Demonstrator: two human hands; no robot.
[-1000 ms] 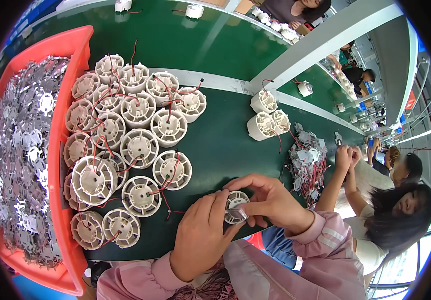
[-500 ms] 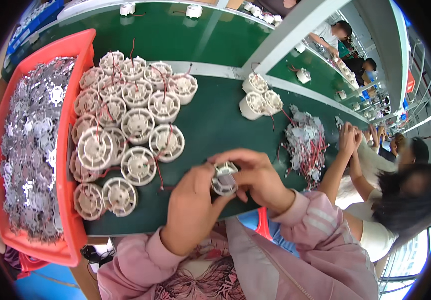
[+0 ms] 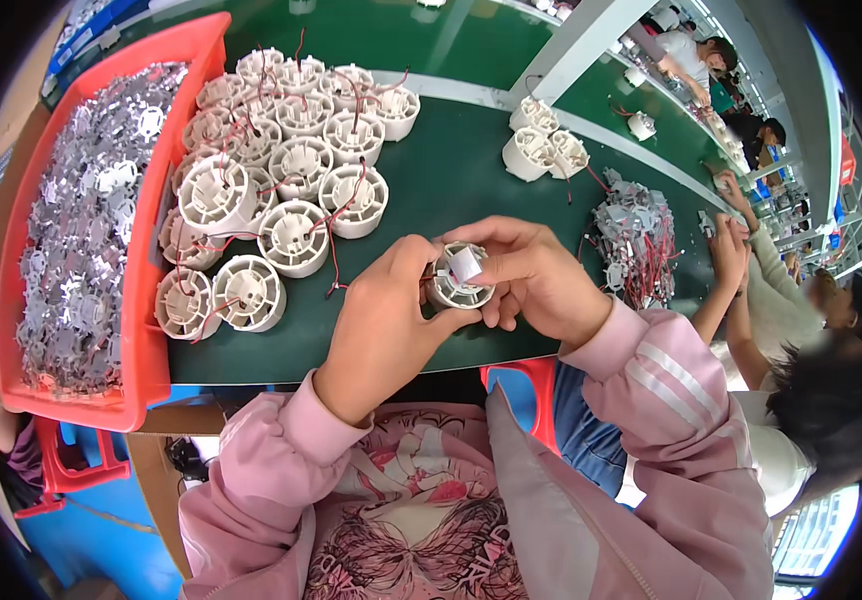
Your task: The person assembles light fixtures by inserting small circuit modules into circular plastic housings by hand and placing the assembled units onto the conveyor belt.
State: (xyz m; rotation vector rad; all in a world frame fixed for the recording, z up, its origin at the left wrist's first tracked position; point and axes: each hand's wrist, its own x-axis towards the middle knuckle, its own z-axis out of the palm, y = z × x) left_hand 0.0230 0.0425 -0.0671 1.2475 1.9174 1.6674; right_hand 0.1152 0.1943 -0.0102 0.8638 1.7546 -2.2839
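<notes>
Between my two hands, above the table's near edge, is a round white plastic housing [image 3: 461, 293] with a spoked face turned up. My left hand [image 3: 381, 318] grips its left side, fingers and thumb curled around the rim. On the far and right side, my right hand [image 3: 543, 275] closes around it, thumb against a small pale rectangular piece [image 3: 465, 266] on the housing's face. Whether that piece is fixed to the housing I cannot tell. Similar white housings [image 3: 294, 238] with red wires stand grouped to the left of my hands.
A red bin [image 3: 156, 330] full of flat metal plates stands at the left. Three housings [image 3: 529, 152] sit farther back, beside a pile of metal pieces with red wires [image 3: 635, 240]. A grey post [image 3: 576, 50] rises behind. A co-worker's hands [image 3: 729, 250] are at the right.
The view has tipped, so the table's things sit higher in the picture. The small piece on the housing, grey and lower before, now shows white and looks raised under my right thumb.
</notes>
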